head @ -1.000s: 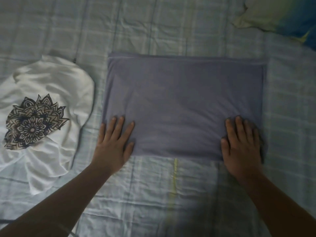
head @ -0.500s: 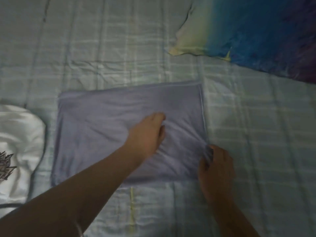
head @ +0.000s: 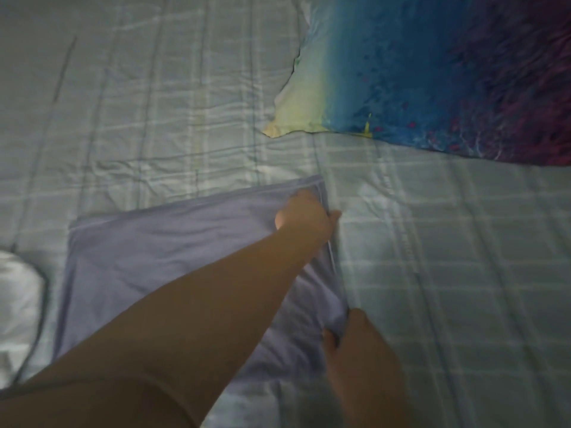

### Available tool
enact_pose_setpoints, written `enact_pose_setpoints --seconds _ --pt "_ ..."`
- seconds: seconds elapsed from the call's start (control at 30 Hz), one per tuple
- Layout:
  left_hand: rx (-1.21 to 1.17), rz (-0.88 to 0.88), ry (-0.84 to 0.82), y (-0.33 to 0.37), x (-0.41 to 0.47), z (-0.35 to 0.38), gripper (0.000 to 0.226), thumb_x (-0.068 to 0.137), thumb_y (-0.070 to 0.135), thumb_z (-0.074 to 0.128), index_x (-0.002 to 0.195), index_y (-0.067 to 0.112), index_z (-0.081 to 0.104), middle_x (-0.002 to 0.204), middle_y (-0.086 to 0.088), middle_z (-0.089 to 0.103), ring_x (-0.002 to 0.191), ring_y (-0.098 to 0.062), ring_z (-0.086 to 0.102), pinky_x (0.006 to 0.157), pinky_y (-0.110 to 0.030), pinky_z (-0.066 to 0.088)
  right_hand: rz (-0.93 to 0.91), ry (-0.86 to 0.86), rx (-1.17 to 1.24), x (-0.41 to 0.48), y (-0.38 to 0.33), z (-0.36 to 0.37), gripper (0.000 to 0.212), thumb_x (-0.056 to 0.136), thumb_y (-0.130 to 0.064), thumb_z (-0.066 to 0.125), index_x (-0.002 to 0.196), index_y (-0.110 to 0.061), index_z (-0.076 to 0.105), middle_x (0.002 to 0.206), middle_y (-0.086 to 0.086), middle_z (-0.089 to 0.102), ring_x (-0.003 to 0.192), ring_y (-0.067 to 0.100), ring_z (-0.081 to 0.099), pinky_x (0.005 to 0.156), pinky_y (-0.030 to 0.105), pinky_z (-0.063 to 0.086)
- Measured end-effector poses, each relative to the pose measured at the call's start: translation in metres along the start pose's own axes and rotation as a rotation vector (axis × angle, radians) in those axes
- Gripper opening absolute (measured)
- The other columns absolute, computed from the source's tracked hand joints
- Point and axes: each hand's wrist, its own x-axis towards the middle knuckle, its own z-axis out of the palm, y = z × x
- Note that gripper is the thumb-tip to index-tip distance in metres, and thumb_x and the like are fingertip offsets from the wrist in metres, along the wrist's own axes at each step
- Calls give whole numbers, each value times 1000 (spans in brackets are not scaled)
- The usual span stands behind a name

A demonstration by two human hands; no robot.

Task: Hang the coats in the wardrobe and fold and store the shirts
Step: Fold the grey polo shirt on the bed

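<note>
A folded lavender shirt (head: 160,251) lies flat on the checked bedsheet (head: 448,273). My left hand (head: 306,216) reaches across it to its far right corner, fingers curled over the right edge and gripping the cloth. At the shirt's near right corner my right hand (head: 355,344) pinches the fabric, which bunches into creases there. The image is blurred and dim.
A white shirt (head: 15,304) lies crumpled at the left edge, mostly out of view. A pillow (head: 432,72) in yellow, blue and purple lies at the upper right, beyond the lavender shirt.
My left hand has slid from the shirt's middle to its far right corner and taken hold. My right hand keeps its pinch on the near right corner. The view has shifted right.
</note>
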Motion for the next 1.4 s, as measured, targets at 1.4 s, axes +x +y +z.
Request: enact_pose_setpoints --seconds 1.4 --pt "-1074 -155 -54 -495 -51 -112 11 83 13 77 86 15 67 84 -9 69 85 -31 71 63 -40 62 -443 -1 83 -213 -315 219 41 67 -6 70 106 -17 62 101 6 61 94 32 60 79 42 51"
